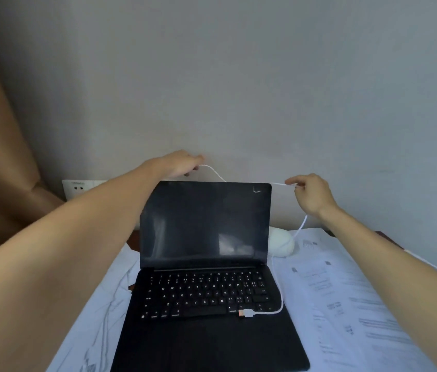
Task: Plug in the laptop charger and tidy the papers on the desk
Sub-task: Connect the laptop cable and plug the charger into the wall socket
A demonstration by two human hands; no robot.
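Charging not yet done: left hand [177, 163], mid-frame, seemingly grips the white cable [279, 291]; right hand [310, 193] pinches it; connector [246, 313] lies loose on the laptop [206, 331]; papers [346, 291] at lower right untidied.

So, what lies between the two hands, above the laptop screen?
In the head view, the white cable runs from the left hand to the right hand, passing behind the top edge of the laptop screen, which hides its middle.

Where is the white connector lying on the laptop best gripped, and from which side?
Probably pinch the connector by its pale housing, coming from above. It lies flat on the laptop, so only its top and long edges are free. Keep off the orange tip, which points left; the cable leaves to the right.
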